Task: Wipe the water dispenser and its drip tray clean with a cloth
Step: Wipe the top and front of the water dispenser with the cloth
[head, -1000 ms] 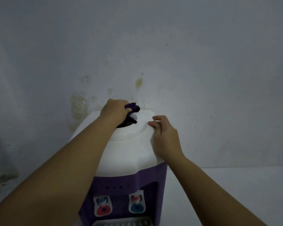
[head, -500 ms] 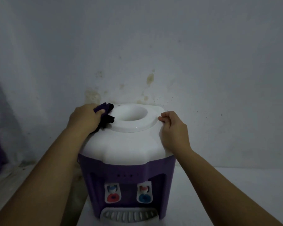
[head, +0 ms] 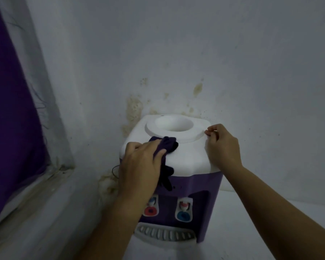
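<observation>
A small water dispenser [head: 188,158] with a white top and purple body stands against the wall. Its top has a round open well [head: 174,123]. My left hand [head: 139,166] grips a dark purple cloth [head: 166,147] against the front left of the white top, and part of the cloth hangs down over the purple front. My right hand [head: 222,145] rests on the top's right edge with its fingers curled. Below are a red tap [head: 150,211], a blue tap [head: 183,215] and the grey slotted drip tray [head: 165,234].
The stained white wall [head: 195,53] runs close behind the dispenser. A purple curtain [head: 9,109] hangs at the left above a dirty ledge [head: 36,194]. A thin dark cord [head: 114,171] lies behind the dispenser's left side. The white surface [head: 233,231] extends to the right.
My left hand has carried the cloth from the top's back rim round the left side to the front left. The view has shifted left, and the curtain now shows.
</observation>
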